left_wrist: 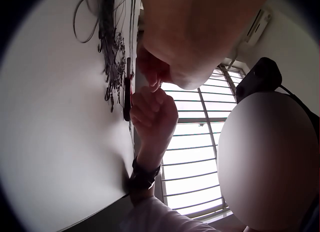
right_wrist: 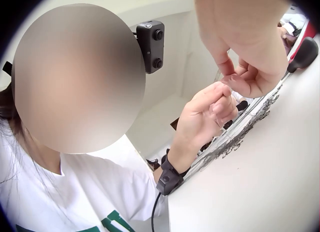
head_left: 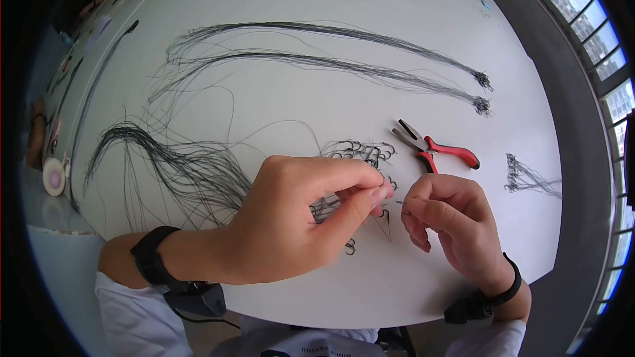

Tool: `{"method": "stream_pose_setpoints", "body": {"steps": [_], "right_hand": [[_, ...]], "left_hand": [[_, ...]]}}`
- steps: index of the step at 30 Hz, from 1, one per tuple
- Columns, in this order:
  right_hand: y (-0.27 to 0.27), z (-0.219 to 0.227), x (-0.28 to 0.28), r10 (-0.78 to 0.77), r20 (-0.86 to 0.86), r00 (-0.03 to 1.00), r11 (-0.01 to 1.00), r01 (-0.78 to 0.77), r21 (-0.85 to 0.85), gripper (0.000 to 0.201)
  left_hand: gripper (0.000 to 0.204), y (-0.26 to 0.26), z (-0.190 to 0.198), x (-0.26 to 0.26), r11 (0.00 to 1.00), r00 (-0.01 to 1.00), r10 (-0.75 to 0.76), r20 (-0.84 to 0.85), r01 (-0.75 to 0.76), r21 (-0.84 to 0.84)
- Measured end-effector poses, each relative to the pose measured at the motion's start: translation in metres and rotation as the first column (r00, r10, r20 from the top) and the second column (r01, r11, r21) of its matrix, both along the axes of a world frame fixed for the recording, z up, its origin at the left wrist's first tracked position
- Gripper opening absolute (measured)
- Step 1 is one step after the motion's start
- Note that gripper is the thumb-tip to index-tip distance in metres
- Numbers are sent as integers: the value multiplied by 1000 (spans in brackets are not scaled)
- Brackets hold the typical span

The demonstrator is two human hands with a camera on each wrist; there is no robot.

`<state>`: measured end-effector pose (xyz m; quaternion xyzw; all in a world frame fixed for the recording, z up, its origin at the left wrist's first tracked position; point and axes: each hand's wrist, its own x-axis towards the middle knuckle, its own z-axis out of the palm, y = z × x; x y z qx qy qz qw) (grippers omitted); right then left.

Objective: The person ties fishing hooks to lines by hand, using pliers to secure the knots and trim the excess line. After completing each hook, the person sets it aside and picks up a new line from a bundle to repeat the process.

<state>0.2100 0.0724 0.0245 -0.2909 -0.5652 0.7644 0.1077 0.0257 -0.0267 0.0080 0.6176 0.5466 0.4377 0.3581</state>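
Note:
Over the front of the table, both hands work with their fingertips close together. My left hand [head_left: 301, 215] pinches a thin fishing line between thumb and forefinger. My right hand [head_left: 456, 221] pinches a small fish hook [head_left: 400, 202]; only a short dark bit of its shank shows, and the fingers hide the rest. Beneath and behind the left hand lies a pile of dark fish hooks [head_left: 360, 151], partly covered by it. From the pile a loose bundle of dark lines [head_left: 178, 165] spreads to the left. Both hands also show in the left wrist and right wrist views.
Red-handled pliers [head_left: 430, 149] lie open beyond the right hand. Two long bundles of lined hooks [head_left: 482, 80] [head_left: 481, 104] stretch across the white table [head_left: 317, 0]. A smaller hook bunch [head_left: 519, 175] is at the right edge. A round spool [head_left: 54, 176] stands far left.

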Motion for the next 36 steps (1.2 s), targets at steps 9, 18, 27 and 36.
{"method": "stream_pose_setpoints", "body": {"steps": [9, 18, 27, 36], "right_hand": [[38, 9, 7, -234, -170, 957, 769, 289, 570, 17], [100, 4, 28, -333, -128, 934, 653, 327, 683, 19], [134, -12, 36, -483, 252, 839, 674, 172, 719, 20], [145, -21, 38, -541, 334, 772, 545, 20, 838, 21]], "left_hand": [[27, 25, 6, -55, 929, 835, 290, 467, -362, 71], [21, 31, 5, -115, 968, 595, 226, 771, -226, -109], [27, 29, 7, -140, 713, 703, 687, 183, -701, 12], [35, 43, -28, -162, 629, 476, 776, -413, -547, 552]]}}
